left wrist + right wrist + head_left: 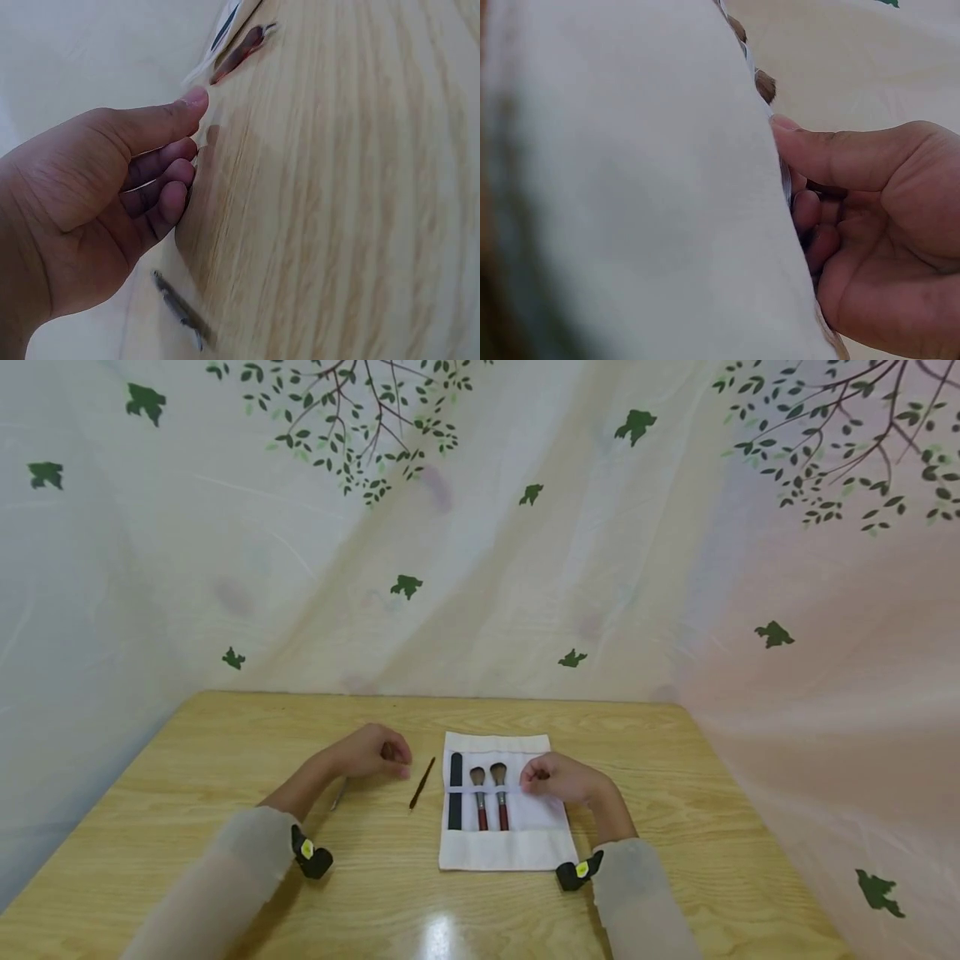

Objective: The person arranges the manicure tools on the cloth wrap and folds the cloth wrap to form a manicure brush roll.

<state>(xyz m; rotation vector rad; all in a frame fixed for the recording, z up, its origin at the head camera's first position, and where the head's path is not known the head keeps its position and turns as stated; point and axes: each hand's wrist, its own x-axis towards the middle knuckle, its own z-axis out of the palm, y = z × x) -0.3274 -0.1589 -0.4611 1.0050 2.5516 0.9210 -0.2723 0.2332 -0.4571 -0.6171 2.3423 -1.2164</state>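
Observation:
A white cloth brush roll (507, 852) lies unfolded on the table. Under its narrow elastic band (489, 789) sit a black flat strip (455, 792) and two makeup brushes (498, 774) with reddish handles. My right hand (562, 778) is at the right part of the roll, thumb and fingers pinching the band; the roll's front flap hides some fingertips in the right wrist view. My left hand (372, 752) hovers left of the roll, fingers loosely curled around nothing. Near it lie a slim brown-handled tool (422, 783) and a small silver metal tool (177, 306).
The wooden table (360, 893) runs back to a hanging cloth (480, 635) printed with leaves and branches. A small black wrist camera (311, 858) is strapped to the left wrist, another (577, 872) to the right.

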